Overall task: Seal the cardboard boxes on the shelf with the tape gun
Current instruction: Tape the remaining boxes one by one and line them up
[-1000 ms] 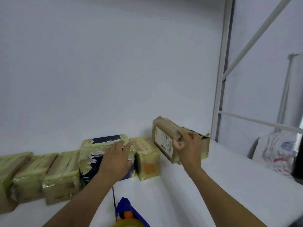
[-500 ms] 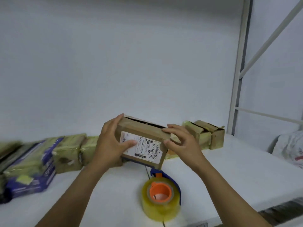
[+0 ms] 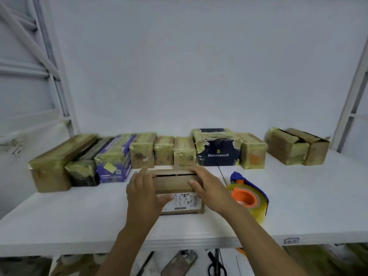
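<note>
- On the white shelf [image 3: 79, 216], near its front edge and about mid-width: cardboard box [image 3: 175, 185], lying flat, with the white shipping label [image 3: 185, 202] on the near face.
- Top flaps folded down, with a dark slit along the far edge; contents hidden.
- Left hand [image 3: 145, 193] gripping the box's left end, fingers over the top and thumb across the near face beside the label.
- Right hand [image 3: 211, 189] spread flat over the right end, fingers fairly straight, pressing on the top flap, with nothing clasped.
- Just right of that hand: tape gun [image 3: 249, 197] lying on the shelf, with a blue frame, an orange hub and a roll of yellowish clear tape.
- Behind the box, along the back wall: row of taped boxes [image 3: 142, 150], wrapped in glossy yellowish tape and closed.
- In that row: purple box [image 3: 115, 162] to the left and navy box [image 3: 217, 153] printed "BENLYDESIGN" to the right, both partly taped.
- Apart at the far right: two brown boxes [image 3: 286, 148] side by side, the outer one with its top flaps raised; interior not visible.
- Below the shelf edge: scissors [image 3: 217, 265] among blurred items.
</note>
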